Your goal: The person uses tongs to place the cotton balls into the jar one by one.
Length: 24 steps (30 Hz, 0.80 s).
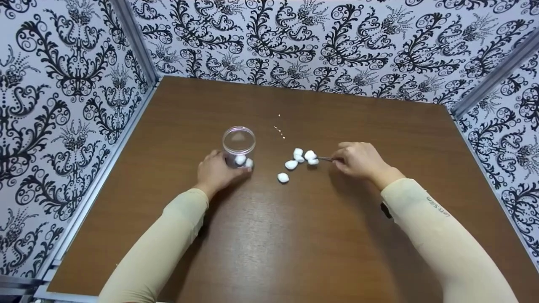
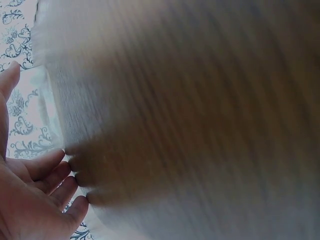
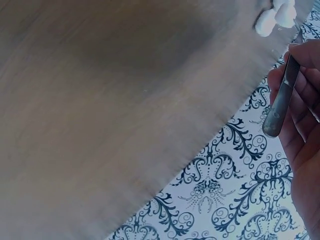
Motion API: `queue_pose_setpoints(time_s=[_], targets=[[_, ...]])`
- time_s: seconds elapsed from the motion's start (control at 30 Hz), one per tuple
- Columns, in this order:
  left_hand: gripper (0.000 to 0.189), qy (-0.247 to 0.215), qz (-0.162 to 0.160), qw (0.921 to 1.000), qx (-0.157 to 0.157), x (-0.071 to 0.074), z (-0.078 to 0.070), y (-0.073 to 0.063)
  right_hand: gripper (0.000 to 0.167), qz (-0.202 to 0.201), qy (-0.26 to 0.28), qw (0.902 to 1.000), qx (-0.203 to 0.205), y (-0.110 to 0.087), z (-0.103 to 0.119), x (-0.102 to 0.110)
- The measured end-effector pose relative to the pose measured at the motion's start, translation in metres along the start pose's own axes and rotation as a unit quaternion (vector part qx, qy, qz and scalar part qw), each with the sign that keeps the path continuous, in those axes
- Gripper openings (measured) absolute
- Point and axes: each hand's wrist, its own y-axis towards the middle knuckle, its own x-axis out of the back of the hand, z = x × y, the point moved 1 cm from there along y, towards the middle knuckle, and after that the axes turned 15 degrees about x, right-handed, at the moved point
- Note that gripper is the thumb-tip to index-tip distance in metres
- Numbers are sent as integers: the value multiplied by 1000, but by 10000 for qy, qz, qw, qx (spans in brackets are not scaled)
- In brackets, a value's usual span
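Observation:
My left hand (image 1: pixel 215 173) holds a clear plastic jar (image 1: pixel 239 147) upright on the table, thumb on the near side and fingers around the left. A couple of white cotton balls (image 1: pixel 240 159) lie inside it. To the right, my right hand (image 1: pixel 358 159) pinches metal tweezers (image 1: pixel 325 158), whose tips reach a cotton ball (image 1: pixel 313 161) at the right end of a small group. In the right wrist view, the tweezers' rounded back end (image 3: pixel 274 122) sticks out past the fingers. Loose cotton balls (image 1: pixel 291 164) lie between the hands, one (image 1: pixel 283 177) nearer to me.
The brown wooden table (image 1: pixel 269 235) carries a few tiny pale crumbs (image 1: pixel 280 132) beyond the cotton balls. Patterned black-and-white panels (image 1: pixel 286 46) stand along the back and both sides, with metal posts (image 1: pixel 137 42) at the corners.

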Motion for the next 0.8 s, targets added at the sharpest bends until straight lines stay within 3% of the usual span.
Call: queue_pose_setpoints(time_s=[0.17, 0.33, 0.8], targets=[[91, 9, 46, 10000, -7, -2, 0, 3, 9, -133, 28, 9999, 71, 7, 0, 6], [94, 9, 71, 10000, 41, -3, 1, 4, 10, -316, -16, 9992, 231, 26, 3, 16], [92, -158, 2, 9999, -19, -1, 1, 3, 14, -799, -116, 9942, 713, 128, 35, 49]])
